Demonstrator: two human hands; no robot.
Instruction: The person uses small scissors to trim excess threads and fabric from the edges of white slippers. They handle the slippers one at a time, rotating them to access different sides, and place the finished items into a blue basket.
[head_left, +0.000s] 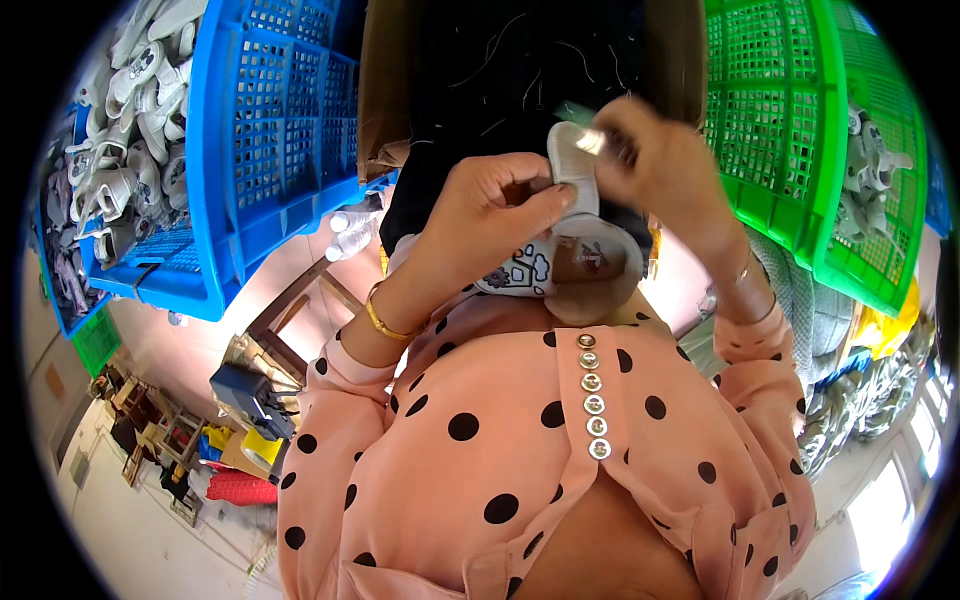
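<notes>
A small white shoe upper (523,272) with dark printed shapes and a brown inside hangs before my waist. Its pale strap-like end (570,160) points up and away from me. My left hand (497,200) pinches that end between thumb and fingers. Close by on the right, my right hand (668,170) is curled and blurred by motion. A dark, partly shiny object shows at its fingers, too smeared to name. Beyond the hands lies a black cloth (480,90) with loose thread ends on it.
At left, a blue plastic basket (215,150) stands by many pale shoe uppers (135,130). A green basket (770,130) is at right, with more uppers (870,175) beyond its wall. A brown carton edge (383,90) borders the black cloth. White thread cones (352,235) are on the floor.
</notes>
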